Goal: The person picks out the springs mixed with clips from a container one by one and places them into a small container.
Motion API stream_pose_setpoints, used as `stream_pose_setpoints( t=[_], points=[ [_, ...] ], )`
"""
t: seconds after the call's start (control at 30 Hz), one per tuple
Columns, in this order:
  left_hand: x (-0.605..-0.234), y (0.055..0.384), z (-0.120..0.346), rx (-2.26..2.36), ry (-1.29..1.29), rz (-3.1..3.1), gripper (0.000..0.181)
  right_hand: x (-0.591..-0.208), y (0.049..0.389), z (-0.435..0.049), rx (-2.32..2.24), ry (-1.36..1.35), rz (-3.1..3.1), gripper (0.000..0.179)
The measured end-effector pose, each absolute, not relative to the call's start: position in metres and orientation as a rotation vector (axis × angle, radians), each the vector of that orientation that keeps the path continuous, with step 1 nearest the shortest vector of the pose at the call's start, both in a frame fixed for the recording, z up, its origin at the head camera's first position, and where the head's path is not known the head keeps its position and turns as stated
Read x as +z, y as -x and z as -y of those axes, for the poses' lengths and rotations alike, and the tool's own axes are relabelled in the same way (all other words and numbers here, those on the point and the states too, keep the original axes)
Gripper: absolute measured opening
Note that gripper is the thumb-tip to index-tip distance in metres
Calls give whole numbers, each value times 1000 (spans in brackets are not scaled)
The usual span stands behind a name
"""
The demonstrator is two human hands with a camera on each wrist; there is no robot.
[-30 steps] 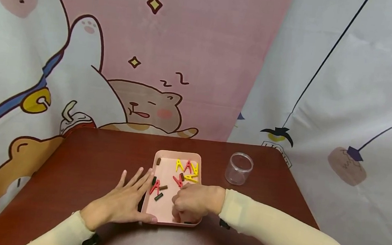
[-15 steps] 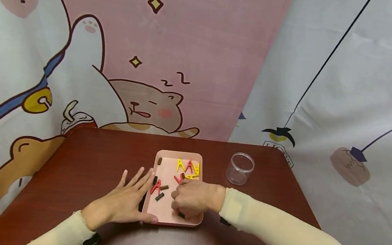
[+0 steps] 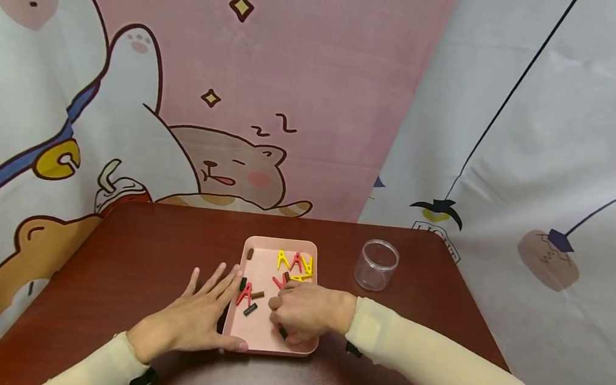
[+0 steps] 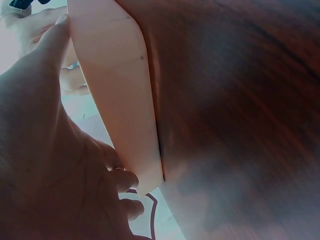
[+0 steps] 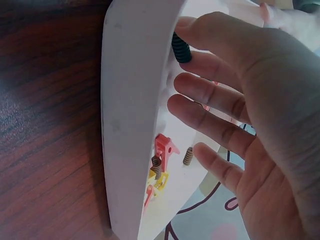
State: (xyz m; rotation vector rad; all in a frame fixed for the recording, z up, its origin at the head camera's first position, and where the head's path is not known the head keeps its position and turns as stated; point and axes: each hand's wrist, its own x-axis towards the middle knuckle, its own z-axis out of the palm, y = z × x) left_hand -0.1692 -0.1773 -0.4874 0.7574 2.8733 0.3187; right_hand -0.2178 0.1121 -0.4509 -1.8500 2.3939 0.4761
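A pink tray [image 3: 264, 343] holds coil springs and small clips. My right hand [image 3: 305, 313] reaches over its right side, palm down, pinching a dark green spring [image 5: 181, 48] between thumb and index finger; the other fingers extend loosely. In the head view only one end of that spring [image 3: 283, 333] shows under the hand. My left hand [image 3: 195, 317] lies spread along the tray's left side, thumb on the near rim and fingertips at the left rim. Near those fingertips are a red clip [image 3: 244, 294], a brown spring [image 3: 257, 295] and another green spring [image 3: 250, 310].
Yellow clips [image 3: 282, 259] and a red clip [image 3: 296, 262] lie in the tray's far right part. A brown spring [image 3: 250, 253] is at its far left. Right of the tray, a clear round jar [image 3: 376, 266] stands on the dark wooden table [image 3: 183, 230].
The dark green spring, earlier lying at the tray's near right corner, is now between my right thumb and index finger, farther from the near rim. My left hand stays in place.
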Motion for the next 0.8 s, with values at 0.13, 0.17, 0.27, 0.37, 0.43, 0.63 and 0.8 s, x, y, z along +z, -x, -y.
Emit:
stream_pose_setpoints(
  t=[0.13, 0.17, 0.27, 0.37, 0.43, 0.63, 0.8],
  points=[
    [-488, 169, 178, 310, -754, -2872, 146, -451, 218, -114, 454, 1835, -2447, 22],
    [-488, 169, 178, 311, -754, -2871, 146, -451, 218, -115, 448, 1831, -2461, 22],
    [-487, 170, 178, 321, -751, -2866, 146, -450, 219, -118, 411, 1816, -2497, 23],
    [-486, 171, 178, 328, -753, -2861, 146, -449, 220, -123, 357, 1799, -2519, 23],
    [-485, 171, 178, 330, -754, -2861, 146, -447, 222, -127, 311, 1780, -2535, 23],
    [-485, 172, 178, 356, -746, -2853, 147, -443, 225, -138, 190, 1750, -2581, 26],
    [-487, 171, 179, 373, -739, -2838, 147, -446, 225, -145, 99, 1770, -2611, 25]
  ],
)
